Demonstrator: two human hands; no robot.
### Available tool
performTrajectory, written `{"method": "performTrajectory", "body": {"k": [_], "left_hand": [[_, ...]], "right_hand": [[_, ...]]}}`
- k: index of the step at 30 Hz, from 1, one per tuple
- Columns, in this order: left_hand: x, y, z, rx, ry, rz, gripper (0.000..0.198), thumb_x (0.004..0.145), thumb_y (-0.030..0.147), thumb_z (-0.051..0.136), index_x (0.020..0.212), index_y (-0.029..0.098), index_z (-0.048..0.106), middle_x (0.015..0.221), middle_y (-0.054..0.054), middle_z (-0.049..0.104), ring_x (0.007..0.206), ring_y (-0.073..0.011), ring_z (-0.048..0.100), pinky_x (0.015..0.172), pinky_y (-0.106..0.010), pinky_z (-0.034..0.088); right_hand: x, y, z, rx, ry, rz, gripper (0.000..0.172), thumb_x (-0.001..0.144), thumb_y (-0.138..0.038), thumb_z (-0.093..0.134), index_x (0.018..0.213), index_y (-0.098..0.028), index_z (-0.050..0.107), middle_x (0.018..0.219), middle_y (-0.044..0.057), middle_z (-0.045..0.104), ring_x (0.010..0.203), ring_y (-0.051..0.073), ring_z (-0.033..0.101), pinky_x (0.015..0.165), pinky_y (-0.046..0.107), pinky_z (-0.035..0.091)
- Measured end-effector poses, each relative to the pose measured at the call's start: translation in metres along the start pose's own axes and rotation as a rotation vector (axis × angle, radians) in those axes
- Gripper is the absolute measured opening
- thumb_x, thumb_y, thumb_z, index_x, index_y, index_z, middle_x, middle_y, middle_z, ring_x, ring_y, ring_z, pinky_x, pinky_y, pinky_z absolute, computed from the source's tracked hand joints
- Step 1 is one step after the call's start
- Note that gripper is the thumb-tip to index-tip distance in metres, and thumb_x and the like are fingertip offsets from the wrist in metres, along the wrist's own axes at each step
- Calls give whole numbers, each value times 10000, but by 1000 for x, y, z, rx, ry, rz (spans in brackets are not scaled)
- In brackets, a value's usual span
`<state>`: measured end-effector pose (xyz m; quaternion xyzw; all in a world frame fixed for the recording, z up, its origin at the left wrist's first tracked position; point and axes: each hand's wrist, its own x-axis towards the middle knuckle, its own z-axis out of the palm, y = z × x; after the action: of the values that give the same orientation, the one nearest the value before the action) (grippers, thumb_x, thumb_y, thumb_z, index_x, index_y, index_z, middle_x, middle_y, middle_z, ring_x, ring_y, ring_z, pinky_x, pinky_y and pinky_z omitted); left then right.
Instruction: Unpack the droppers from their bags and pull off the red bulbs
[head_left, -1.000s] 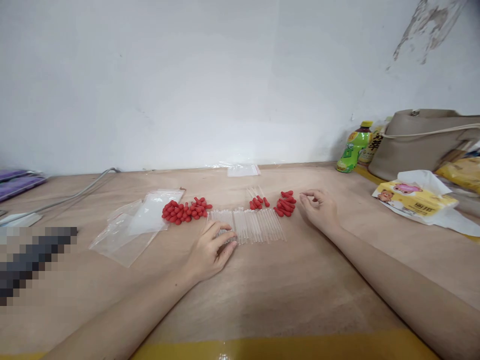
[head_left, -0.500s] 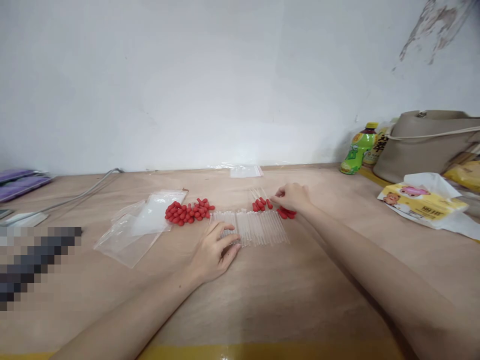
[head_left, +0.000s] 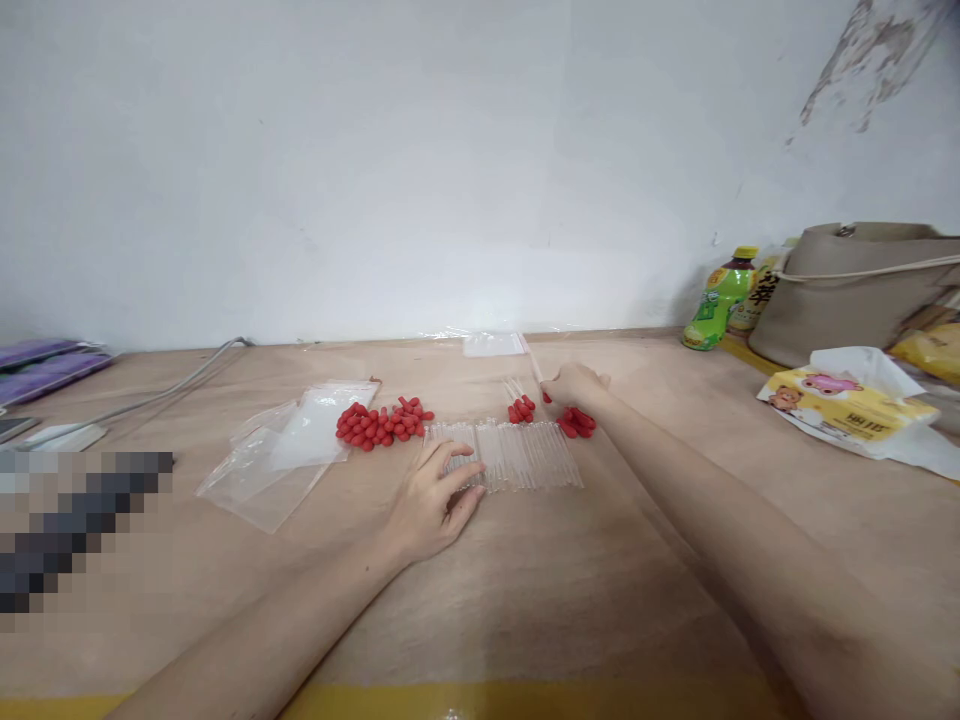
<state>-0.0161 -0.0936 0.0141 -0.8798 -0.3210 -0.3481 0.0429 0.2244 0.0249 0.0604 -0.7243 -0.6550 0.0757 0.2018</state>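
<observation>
My left hand (head_left: 435, 500) rests at the left end of a row of clear glass-like tubes (head_left: 525, 455), fingers spread over them. A heap of red rubber-looking bulbs (head_left: 379, 428) lies just beyond that hand. My right hand (head_left: 581, 388) pinches a dropper, a clear tube with a red bulb (head_left: 547, 397) at its near end; the tube points away toward the wall. Left of it, several similar red-bulbed droppers (head_left: 520, 408) lie side by side. A few loose red bulbs (head_left: 576, 422) sit under my right wrist.
Clear plastic bags (head_left: 300, 440) lie left of the heap, and another small bag (head_left: 495, 344) is by the wall. A green bottle (head_left: 721, 300), a beige bag (head_left: 840, 290) and a yellow tissue pack (head_left: 847, 400) stand at right. A grey cable (head_left: 180, 378) crosses the left side.
The dropper in my right hand has shifted slightly up and away from the other red-bulbed ones. My left hand keeps its place on the tubes; the view has shifted a little.
</observation>
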Motion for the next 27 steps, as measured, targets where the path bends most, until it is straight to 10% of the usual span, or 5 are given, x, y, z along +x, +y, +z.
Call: {"method": "performTrajectory", "body": {"k": [6, 12, 27], "left_hand": [[1, 0, 1, 17, 50, 1, 414, 807, 199, 516, 1215, 172, 449, 1106, -111, 513, 1050, -230, 469, 926, -429, 397], [5, 2, 4, 111, 84, 57, 517, 832, 198, 488, 1323, 176, 327, 1300, -130, 419, 1217, -256, 374, 996, -450, 345], [11, 12, 13, 295, 116, 335, 120, 822, 156, 546, 930, 153, 598, 956, -44, 677, 972, -196, 604, 899, -382, 459]], "right_hand": [[-56, 14, -19, 112, 80, -200, 187, 838, -303, 413, 841, -198, 568, 745, 10, 645, 705, 150, 572, 748, 318, 361], [-115, 39, 8, 72, 449, -829, 203, 843, -240, 491, 1010, -160, 574, 843, 64, 637, 799, 180, 511, 744, 323, 337], [-132, 23, 31, 120, 458, -1015, 245, 800, -325, 567, 1014, -210, 598, 896, 41, 646, 838, 168, 546, 821, 374, 345]]}}
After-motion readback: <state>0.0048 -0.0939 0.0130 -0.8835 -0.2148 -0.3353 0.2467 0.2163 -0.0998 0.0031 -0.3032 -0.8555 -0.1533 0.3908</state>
